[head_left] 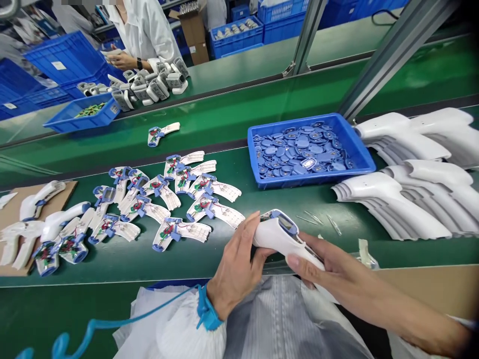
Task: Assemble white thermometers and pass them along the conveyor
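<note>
My left hand point(237, 264) and my right hand point(329, 269) both grip a white handheld infrared thermometer point(279, 237) above the green conveyor belt point(239, 271). Its blue-framed display faces up and away from me, and my fingers hide part of the body. Just beyond my hands lie several open thermometer halves with blue parts and green circuit boards, such as the nearest one point(179, 233). A blue antistatic strap point(207, 311) circles my left wrist.
A blue tray point(277, 174) of small blue parts and stacked white housings point(407, 199) stand on the belt to the right. Thin metal tweezers point(314, 218) lie nearby. A cardboard sheet point(22, 249) lies at left. Beyond, a co-worker point(144, 35) handles parts beside blue crates.
</note>
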`<state>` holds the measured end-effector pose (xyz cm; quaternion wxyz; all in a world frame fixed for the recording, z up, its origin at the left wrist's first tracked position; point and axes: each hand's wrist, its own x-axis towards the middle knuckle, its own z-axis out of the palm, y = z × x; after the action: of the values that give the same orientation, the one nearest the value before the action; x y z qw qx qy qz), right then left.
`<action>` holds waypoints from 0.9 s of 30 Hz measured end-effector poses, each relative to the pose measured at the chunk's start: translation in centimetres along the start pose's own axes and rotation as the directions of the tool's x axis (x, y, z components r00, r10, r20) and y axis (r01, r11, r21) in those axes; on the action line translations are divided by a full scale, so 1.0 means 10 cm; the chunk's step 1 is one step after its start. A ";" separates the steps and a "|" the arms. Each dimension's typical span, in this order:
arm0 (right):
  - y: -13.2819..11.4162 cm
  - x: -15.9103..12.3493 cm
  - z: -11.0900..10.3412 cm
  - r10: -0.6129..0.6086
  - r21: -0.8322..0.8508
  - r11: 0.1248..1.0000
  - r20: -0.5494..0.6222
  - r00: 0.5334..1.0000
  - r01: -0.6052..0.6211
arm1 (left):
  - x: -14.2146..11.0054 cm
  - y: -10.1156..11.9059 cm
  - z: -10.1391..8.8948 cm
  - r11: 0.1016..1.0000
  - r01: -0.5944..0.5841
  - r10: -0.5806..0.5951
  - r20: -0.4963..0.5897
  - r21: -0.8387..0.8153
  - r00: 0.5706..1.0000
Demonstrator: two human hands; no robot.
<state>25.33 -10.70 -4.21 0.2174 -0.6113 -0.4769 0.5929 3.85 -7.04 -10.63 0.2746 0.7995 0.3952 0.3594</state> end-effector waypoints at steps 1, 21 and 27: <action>0.00 -0.01 0.01 -0.016 -0.023 1.000 -0.007 1.000 0.015 | -0.02 -0.01 0.01 1.000 0.001 -0.001 -0.010 0.005 1.000; -0.02 -0.04 0.00 -0.091 -0.026 0.996 -0.054 0.994 0.089 | -0.12 0.00 0.06 0.998 0.060 -0.060 -0.047 0.012 0.997; 0.12 -0.09 -0.06 -0.024 0.033 0.999 -0.199 0.980 0.031 | -0.09 0.01 0.05 0.993 0.115 -0.115 -0.017 0.000 0.993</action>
<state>26.37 -11.82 -4.61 0.2828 -0.6567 -0.4507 0.5344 3.85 -7.93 -11.16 0.2910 0.7724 0.4432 0.3496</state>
